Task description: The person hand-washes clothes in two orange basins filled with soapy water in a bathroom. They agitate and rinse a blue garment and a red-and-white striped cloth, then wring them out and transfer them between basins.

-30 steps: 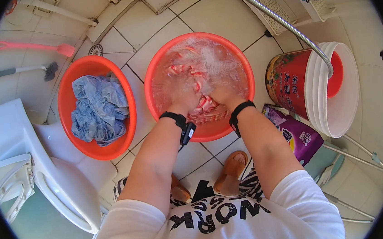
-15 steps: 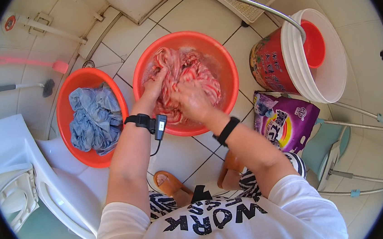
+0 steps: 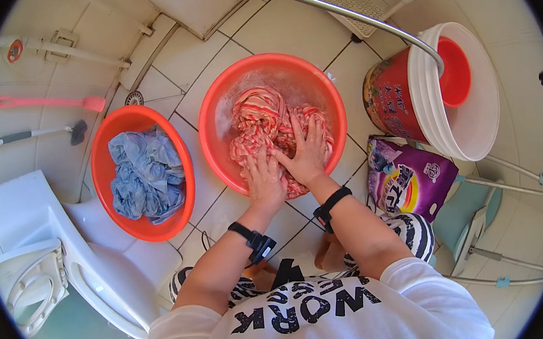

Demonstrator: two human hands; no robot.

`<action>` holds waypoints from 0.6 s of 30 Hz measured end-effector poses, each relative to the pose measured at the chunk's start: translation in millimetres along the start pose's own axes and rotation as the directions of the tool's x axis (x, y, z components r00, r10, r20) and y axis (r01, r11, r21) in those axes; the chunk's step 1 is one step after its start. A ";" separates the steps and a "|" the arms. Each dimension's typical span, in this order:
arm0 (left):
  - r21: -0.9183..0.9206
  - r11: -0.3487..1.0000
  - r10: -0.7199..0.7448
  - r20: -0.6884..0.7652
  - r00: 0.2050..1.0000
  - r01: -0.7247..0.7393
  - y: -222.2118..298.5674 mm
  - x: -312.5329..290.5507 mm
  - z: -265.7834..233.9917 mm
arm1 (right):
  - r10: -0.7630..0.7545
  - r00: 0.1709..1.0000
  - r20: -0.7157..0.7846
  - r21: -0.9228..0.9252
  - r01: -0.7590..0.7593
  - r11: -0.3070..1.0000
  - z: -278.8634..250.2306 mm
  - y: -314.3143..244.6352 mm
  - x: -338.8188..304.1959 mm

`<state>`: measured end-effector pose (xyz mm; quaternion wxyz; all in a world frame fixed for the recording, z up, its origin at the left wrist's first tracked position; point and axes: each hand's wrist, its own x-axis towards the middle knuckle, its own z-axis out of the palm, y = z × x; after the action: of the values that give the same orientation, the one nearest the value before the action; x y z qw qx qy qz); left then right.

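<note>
A wet, red-and-white striped cloth (image 3: 259, 114) lies bunched in a round red-orange basin (image 3: 210, 97) on the tiled floor. My left hand (image 3: 266, 178) rests on its near edge, fingers stretched out and pointing away from me. Just to the right, my right hand (image 3: 308, 155) presses flat on the same cloth with the fingers spread. The thumbs nearly meet between the hands. Neither hand is wrapped round the fabric. Suds or cloudy water show along the basin's far inner wall.
Left of the basin stands a second red-orange basin (image 3: 101, 152) with blue-grey cloth (image 3: 146, 174). A white toilet (image 3: 65, 245) is beyond it. At right are a big bucket (image 3: 400, 87), a purple bag (image 3: 414, 179) and a folding stool (image 3: 466, 217). A metal hose (image 3: 348, 13) arches above.
Both hands have gone from working in the cloth to lying flat on its near side. My left hand came nearer and right; the cloth is gathered into a rounder heap.
</note>
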<state>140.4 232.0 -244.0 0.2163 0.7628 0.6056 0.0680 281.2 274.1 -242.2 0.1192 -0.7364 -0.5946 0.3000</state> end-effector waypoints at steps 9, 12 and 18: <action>-0.106 0.984 -0.102 0.333 0.937 0.145 9.3 61.6 13.4 | 0.049 0.980 0.192 -0.176 -0.015 0.984 7.4 23.4 79.5; -0.030 0.977 -0.178 0.421 0.889 0.210 5.4 88.6 4.5 | 0.074 0.914 0.400 -0.167 -0.006 0.986 1.5 20.6 106.3; -0.191 0.971 -0.103 0.197 0.975 0.141 -9.9 111.0 20.9 | 0.044 0.884 0.466 -0.333 0.129 0.934 -2.6 12.0 143.5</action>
<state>167.8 334.4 -284.4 0.3527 0.7007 0.6186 0.0449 308.5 407.3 -289.6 -0.1552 -0.6383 -0.6663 0.3529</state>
